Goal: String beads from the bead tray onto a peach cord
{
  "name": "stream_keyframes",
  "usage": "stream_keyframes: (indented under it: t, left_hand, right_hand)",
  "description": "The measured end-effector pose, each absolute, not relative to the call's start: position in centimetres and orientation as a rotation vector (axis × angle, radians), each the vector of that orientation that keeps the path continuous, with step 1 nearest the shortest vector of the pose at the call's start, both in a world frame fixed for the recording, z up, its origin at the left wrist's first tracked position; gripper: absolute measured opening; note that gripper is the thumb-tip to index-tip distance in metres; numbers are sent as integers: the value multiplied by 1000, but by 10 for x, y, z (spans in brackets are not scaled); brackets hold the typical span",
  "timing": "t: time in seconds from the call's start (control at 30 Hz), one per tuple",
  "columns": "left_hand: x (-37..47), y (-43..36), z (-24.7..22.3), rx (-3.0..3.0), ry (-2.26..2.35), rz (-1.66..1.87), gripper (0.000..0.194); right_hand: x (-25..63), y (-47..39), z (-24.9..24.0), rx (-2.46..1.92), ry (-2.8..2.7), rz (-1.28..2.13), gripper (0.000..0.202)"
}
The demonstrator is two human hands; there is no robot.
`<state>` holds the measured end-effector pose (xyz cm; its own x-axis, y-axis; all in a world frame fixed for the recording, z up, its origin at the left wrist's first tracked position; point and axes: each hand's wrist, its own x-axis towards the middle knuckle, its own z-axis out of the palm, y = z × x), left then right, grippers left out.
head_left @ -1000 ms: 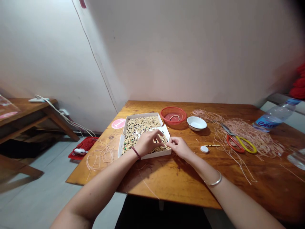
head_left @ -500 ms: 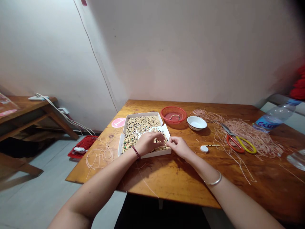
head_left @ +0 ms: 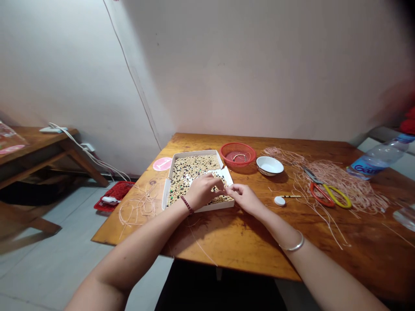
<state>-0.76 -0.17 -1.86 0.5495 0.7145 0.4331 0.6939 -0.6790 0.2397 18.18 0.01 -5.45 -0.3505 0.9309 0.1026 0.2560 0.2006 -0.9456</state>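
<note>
A shallow white cardboard box (head_left: 166, 194) holds many small beads (head_left: 194, 162), mostly cream, with black and a few green ones. Over its near right part is my left hand (head_left: 203, 191), thumb and fingers curved into a pinch. My right hand (head_left: 245, 198) is pinched at the box's right edge, its fingertips meeting those of the left. Whatever lies between the fingertips is too small to make out. A thin pale cord (head_left: 204, 249) runs over the table edge below the box.
On the wooden table (head_left: 259, 242) are a red basket (head_left: 238, 163) with a beaded strand, a white bowl (head_left: 269, 166), a white cap (head_left: 279, 201), scissors (head_left: 326, 190), a heap of pink cords (head_left: 353, 185) and a water bottle (head_left: 378, 157). Loose cords (head_left: 139, 207) lie left of the box.
My left thumb and fingers have come closer to my right fingertips, and the two hands now meet. The view has shifted slightly. Things on the table stay where they were.
</note>
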Motion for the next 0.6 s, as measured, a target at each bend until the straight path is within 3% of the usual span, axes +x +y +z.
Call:
stream_keyframes:
  t: [0.27, 0.4, 0.6]
  left_hand:
    - [-15, 0, -15, 2754, 1455, 646, 30]
    - [-23, 3, -18, 2647, 1552, 413, 37]
    - [-21, 3, -20, 2514, 1372, 266, 18]
  right_hand:
    - [183, 1, -54, -1172, -1699, 1124, 37]
    - [182, 3, -52, -1177, -1575, 1186, 41]
    - [182, 3, -50, -1204, -1507, 1213, 39]
